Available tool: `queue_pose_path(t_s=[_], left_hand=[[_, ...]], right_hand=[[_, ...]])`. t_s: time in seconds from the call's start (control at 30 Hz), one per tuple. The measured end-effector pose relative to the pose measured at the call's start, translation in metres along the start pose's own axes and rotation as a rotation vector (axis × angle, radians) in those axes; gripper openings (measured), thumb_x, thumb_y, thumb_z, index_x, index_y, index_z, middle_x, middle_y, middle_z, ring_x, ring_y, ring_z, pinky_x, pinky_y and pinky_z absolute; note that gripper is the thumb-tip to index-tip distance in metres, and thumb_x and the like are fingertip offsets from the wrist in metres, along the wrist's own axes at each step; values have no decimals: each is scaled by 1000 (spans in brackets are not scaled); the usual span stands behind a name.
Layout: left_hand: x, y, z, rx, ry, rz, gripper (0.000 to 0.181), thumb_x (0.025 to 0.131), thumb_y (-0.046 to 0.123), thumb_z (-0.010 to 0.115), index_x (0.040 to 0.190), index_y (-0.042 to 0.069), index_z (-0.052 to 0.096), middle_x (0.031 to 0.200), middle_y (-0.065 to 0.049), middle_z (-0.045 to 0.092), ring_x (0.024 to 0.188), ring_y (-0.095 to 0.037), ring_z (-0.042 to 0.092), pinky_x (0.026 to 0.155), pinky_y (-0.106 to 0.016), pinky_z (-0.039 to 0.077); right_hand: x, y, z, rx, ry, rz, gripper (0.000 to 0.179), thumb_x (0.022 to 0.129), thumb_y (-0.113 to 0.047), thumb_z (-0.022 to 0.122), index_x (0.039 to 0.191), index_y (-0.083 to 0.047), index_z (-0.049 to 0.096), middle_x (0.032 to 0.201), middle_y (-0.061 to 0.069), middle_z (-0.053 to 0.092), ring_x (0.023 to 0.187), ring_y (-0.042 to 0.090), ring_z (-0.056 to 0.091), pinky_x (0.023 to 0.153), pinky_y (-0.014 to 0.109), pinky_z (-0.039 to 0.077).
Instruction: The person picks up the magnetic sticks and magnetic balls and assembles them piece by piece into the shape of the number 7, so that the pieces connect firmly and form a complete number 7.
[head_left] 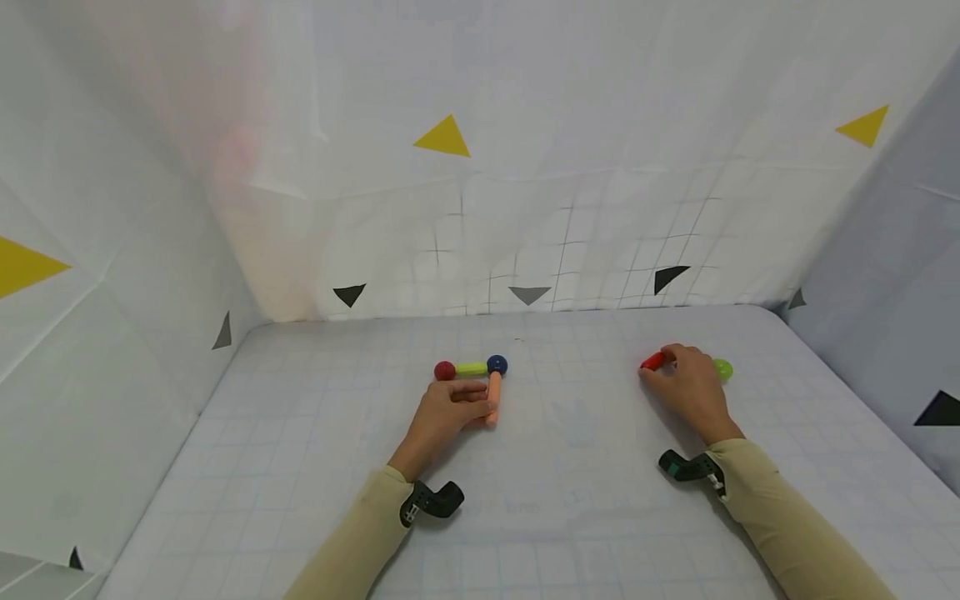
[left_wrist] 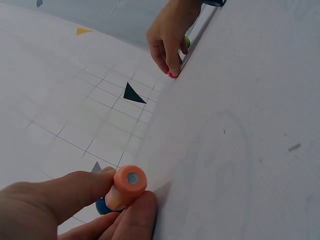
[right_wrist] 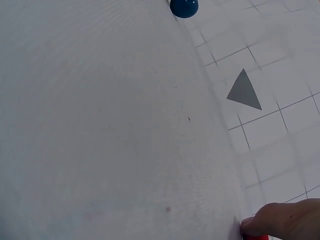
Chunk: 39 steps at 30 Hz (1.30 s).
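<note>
My left hand (head_left: 444, 414) pinches an orange rod (head_left: 493, 392) between thumb and fingers; a round grey disc shows in the rod's end in the left wrist view. The rod's far end meets a dark blue ball (head_left: 497, 364). From that ball a yellow-green rod (head_left: 471, 368) runs left to a dark red ball (head_left: 444, 371), forming a corner shape on the table. Over at the right, my right hand (head_left: 692, 390) grips a red rod (head_left: 653, 361), partly hidden by the fingers. A lime green ball (head_left: 723, 369) lies just beyond that hand, partly covered by it.
The white table (head_left: 585, 500) carries a faint grid. White sheets with yellow and dark triangles hang at the back (head_left: 570, 100) and both sides. Each wrist wears a dark camera mount, one on the left (head_left: 438, 500) and one on the right (head_left: 682, 467).
</note>
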<state>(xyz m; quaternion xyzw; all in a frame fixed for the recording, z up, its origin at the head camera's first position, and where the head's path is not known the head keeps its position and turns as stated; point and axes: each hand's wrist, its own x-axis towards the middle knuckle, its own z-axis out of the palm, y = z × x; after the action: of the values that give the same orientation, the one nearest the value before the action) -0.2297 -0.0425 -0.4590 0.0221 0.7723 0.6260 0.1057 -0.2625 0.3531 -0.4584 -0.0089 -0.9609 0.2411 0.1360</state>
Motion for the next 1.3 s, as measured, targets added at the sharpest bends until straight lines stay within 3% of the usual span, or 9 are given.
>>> queue_pose_path(t_s=[0.2, 0.4, 1.3], left_hand=[[-1, 1, 0, 24, 7, 0, 38, 90, 22, 84, 124, 7, 75, 114, -2, 73, 98, -16, 69, 84, -29, 57], [-1, 2, 0, 37, 12, 3, 37, 91, 23, 84, 123, 8, 76, 114, -1, 73, 99, -16, 68, 85, -29, 56], [1, 1, -2, 64, 13, 34, 35, 89, 26, 85, 120, 10, 78, 111, 1, 74, 101, -17, 65, 86, -32, 53]], right_hand=[[-1, -2, 1, 13, 5, 16, 51, 91, -20, 78, 123, 16, 60, 115, 33, 61, 104, 46, 54, 91, 62, 46], [-2, -7, 2, 42, 11, 37, 54, 91, -19, 78, 127, 16, 59, 120, 34, 59, 110, 48, 53, 96, 63, 45], [-6, -37, 2, 157, -51, -19, 55, 92, -21, 79, 133, 9, 58, 130, 30, 56, 120, 48, 51, 99, 64, 45]])
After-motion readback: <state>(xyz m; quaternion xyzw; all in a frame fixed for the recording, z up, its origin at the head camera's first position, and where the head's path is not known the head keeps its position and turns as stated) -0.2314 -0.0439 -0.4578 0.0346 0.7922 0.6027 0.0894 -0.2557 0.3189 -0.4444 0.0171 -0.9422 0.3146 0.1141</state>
